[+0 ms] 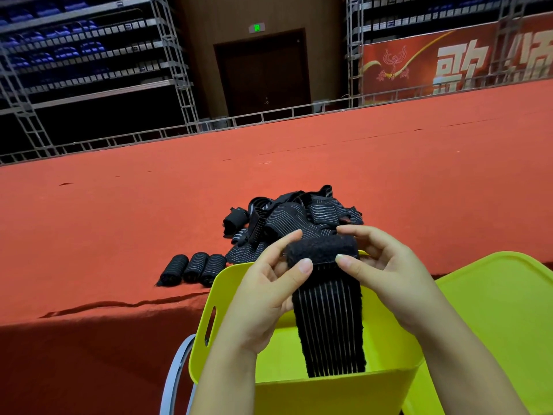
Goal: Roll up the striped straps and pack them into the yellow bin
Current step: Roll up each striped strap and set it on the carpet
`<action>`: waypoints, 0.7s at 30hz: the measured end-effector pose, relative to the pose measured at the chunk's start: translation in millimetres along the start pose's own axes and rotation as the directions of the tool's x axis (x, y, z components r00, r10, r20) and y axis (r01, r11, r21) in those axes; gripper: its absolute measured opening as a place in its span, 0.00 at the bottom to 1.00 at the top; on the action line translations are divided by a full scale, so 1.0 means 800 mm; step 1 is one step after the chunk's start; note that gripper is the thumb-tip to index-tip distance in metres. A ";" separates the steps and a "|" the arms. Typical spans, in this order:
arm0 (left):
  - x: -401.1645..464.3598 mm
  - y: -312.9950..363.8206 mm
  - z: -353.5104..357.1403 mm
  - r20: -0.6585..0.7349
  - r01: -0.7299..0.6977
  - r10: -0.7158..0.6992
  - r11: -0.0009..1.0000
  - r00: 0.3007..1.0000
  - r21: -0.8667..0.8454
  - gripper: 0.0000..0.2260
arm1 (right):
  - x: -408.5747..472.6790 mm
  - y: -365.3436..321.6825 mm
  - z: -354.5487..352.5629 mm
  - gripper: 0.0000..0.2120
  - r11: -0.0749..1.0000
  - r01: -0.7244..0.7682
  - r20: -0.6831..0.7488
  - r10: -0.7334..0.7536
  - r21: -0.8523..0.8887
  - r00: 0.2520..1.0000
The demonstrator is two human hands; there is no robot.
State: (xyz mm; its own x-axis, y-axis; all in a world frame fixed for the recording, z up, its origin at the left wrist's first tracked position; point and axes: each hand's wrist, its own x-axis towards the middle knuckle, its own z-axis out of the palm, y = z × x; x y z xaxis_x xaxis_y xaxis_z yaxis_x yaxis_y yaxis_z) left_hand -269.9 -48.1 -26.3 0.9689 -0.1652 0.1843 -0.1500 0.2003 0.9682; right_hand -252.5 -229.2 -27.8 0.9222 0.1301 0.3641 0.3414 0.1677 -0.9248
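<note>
Light is uneven: the red felt-covered worktop [299,175] is brightly and evenly lit from above, while the tiered metal scaffolding with blue seats [74,55] and the dark wooden double door [263,76] behind it sit in deep gloom. Only the small green exit sign [256,27] glows there. The worktop's front face falls into heavy shadow at lower left. The glossy yellow plastic bin [329,387] looks saturated, without harsh glare. Focus is sharp on the hands and nearby cloth; the red banner with pale characters [463,64] is soft. Wide-angle bending tilts the scaffold uprights at the edges.
</note>
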 end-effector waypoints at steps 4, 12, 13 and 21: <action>0.001 -0.001 -0.003 -0.032 -0.008 0.011 0.997 0.999 0.071 0.18 | -0.001 -0.002 -0.002 0.19 0.999 -0.014 0.056 0.016 -0.030 0.998; 0.000 0.001 -0.003 -0.009 -0.021 0.022 0.993 1.000 0.120 0.18 | 0.000 -0.011 -0.004 0.15 0.987 0.037 0.086 -0.023 -0.159 0.996; 0.000 0.002 -0.004 -0.003 -0.013 0.013 0.994 1.000 0.105 0.19 | 0.000 -0.011 -0.004 0.15 0.987 0.054 0.082 -0.041 -0.151 0.996; -0.001 0.000 0.002 0.053 0.086 -0.087 0.996 0.995 0.029 0.19 | 0.000 -0.014 -0.001 0.18 0.980 0.174 -0.004 -0.175 -0.092 0.984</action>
State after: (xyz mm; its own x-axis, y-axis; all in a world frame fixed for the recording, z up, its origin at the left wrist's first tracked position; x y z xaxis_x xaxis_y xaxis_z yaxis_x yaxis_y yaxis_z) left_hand -271.1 -49.5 -26.3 0.9664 -0.2332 0.1081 -0.0723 0.1569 0.9850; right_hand -256.0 -231.7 -17.2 0.8488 0.0946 0.5202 0.5123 0.0968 -0.8534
